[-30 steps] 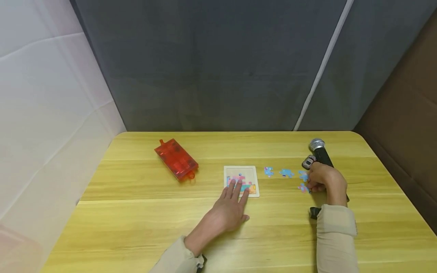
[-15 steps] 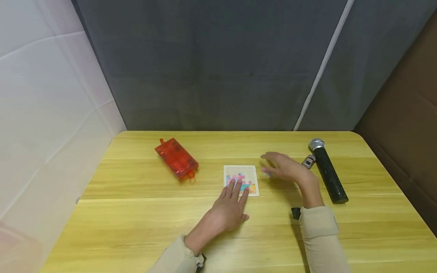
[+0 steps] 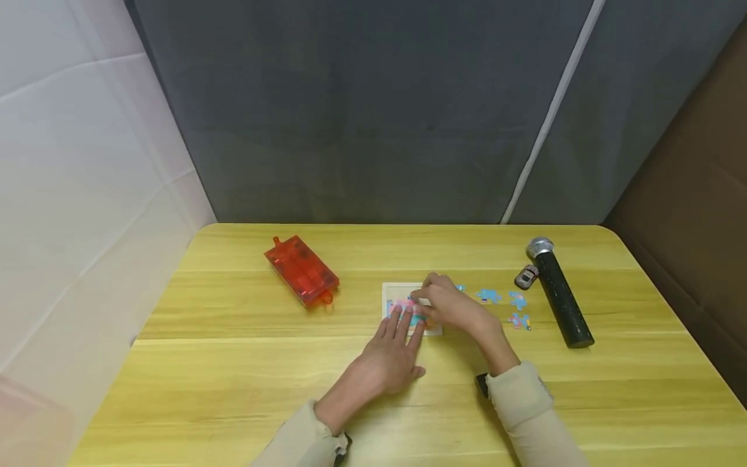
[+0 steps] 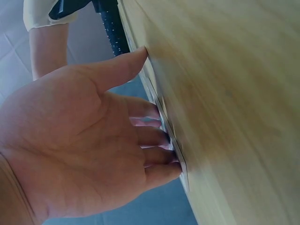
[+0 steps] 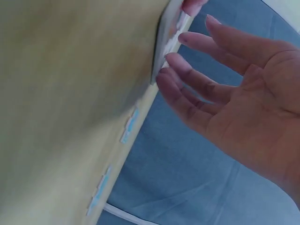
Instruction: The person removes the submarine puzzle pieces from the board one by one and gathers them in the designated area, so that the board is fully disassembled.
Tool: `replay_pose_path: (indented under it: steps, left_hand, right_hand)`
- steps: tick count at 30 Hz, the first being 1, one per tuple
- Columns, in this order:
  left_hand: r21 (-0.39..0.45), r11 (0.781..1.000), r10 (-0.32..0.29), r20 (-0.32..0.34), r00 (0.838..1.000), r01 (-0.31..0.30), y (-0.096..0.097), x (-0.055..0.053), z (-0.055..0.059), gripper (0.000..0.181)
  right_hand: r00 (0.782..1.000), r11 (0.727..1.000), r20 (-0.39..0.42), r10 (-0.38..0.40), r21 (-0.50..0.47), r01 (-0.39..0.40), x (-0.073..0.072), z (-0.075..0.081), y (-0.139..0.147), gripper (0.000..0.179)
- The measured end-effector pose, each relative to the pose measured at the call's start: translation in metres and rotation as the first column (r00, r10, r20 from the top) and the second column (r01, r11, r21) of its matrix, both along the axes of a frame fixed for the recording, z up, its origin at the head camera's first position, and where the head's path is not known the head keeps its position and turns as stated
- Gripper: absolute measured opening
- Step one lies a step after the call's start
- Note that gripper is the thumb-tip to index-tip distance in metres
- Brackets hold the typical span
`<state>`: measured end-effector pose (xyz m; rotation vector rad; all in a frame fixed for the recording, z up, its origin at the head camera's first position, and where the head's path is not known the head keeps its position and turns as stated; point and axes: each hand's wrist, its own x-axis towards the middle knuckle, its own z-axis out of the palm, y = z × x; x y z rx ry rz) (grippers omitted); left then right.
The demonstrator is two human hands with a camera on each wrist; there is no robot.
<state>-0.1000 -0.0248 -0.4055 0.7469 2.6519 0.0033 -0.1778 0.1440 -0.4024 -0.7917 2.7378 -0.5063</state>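
Observation:
A small jigsaw puzzle in a white frame [image 3: 403,285] lies mid-table, with pink, blue and orange pieces fitted in its lower part. My left hand [image 3: 390,361] rests on its near side with spread, straight fingers; the left wrist view shows the fingertips on the frame's edge. From the right, my right hand [image 3: 458,308] reaches over the puzzle, its fingers loosely bent with fingertips at the pieces. In the right wrist view its thumb and fingers stand apart, with nothing visible between them. Loose blue pieces [image 3: 489,296] and a pink-blue piece [image 3: 519,321] lie to the right.
A red translucent case [image 3: 302,271] lies at the back left of the wooden table [image 3: 233,376]. On the right are a black microphone [image 3: 561,298] with a silver head and a small toy car [image 3: 527,277] beside it. A grey curtain [image 3: 373,117] hangs behind.
My right hand has moved left, from the loose pieces beside the microphone to the puzzle. My left hand has stayed put on the frame.

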Motion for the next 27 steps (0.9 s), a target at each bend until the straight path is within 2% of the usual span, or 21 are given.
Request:
replay_pose_path:
  steps: [6,15,23,27]
  left_hand:
    - [0.007,1.000,-0.007,0.002,1.000,0.007,-0.001,-0.001,-0.001,0.080]
    - [-0.004,1.000,-0.002,0.019,1.000,0.002,0.000,-0.002,-0.002,0.080]
    - [0.036,0.999,-0.005,0.044,0.999,0.003,-0.001,-0.009,-0.026,0.082]
    - [0.017,1.000,0.001,0.040,0.999,-0.001,0.000,-0.005,-0.016,0.081]
  right_hand:
    - [0.999,0.998,-0.015,-0.047,-0.054,0.046,0.001,-0.006,-0.005,0.029]
    - [0.995,0.988,0.023,-0.092,-0.123,0.095,0.001,-0.013,-0.007,0.018]
    - [0.994,0.984,0.043,-0.096,-0.149,0.101,0.000,-0.016,-0.007,0.013]
    - [0.993,0.976,0.055,-0.107,-0.183,0.116,-0.002,-0.015,-0.007,0.013]
